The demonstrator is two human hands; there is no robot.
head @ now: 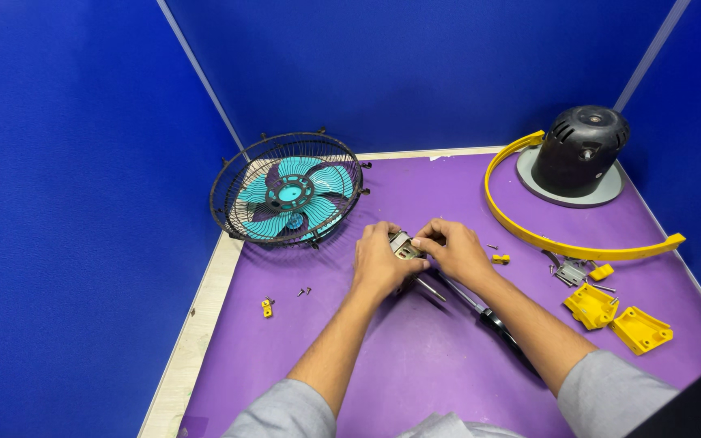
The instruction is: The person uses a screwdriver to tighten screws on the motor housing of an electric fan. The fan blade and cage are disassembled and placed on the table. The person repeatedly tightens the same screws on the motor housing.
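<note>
1. Together, both hands meet at the mat's (415, 357) centre around a small metal part (403, 246).
2. Left hand (380, 264) curls closed round the part, fingers wrapped from the left.
3. Right hand (453, 250) pinches the part's right edge, fingertips (420, 242) nearly closed.
4. A screwdriver (480, 308) lies under the right wrist.
5. Fan cage (287, 189) stands far left; motor (579, 150) far right.

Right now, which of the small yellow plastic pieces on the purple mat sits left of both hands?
The tiny yellow clip lying alone near the mat's left edge, beside two loose screws. The other yellow pieces, including the two larger brackets, all lie to the right of the hands.
</note>
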